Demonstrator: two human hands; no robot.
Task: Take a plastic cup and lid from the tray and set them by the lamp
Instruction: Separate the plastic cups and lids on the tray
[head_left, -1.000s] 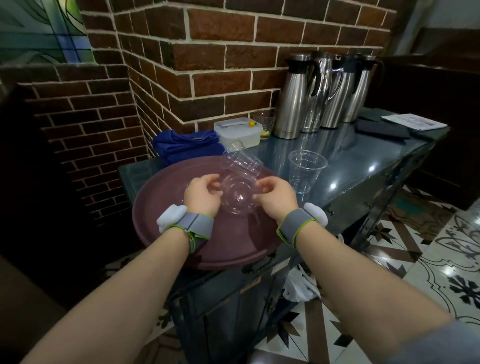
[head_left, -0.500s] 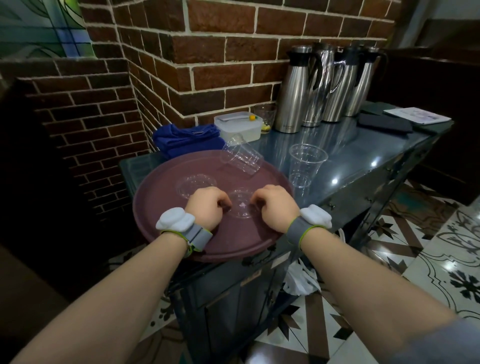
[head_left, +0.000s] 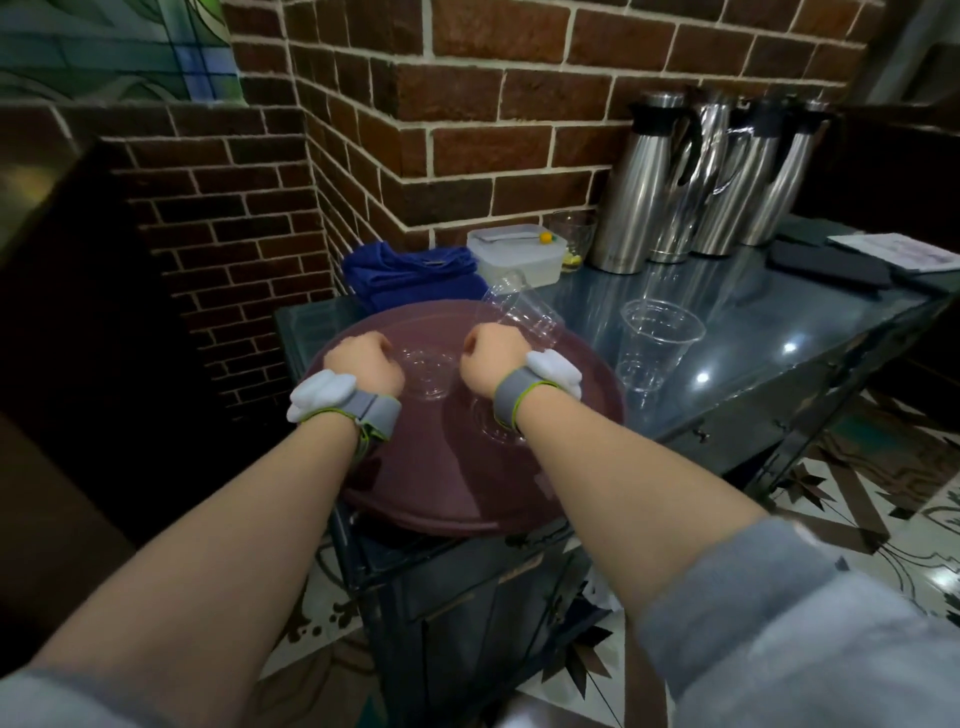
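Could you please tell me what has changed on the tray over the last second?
Both hands, left and right, lowered the clear lid, then moved to another lid farther back on the tray. The first lid now lies under the right wrist. The tipped cup, upright cup and flasks stayed put.

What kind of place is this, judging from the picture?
Probably a drinks station in a café or restaurant: steel flasks lined up against a brick wall, clear plastic cups by a serving tray, and patterned floor tiles.
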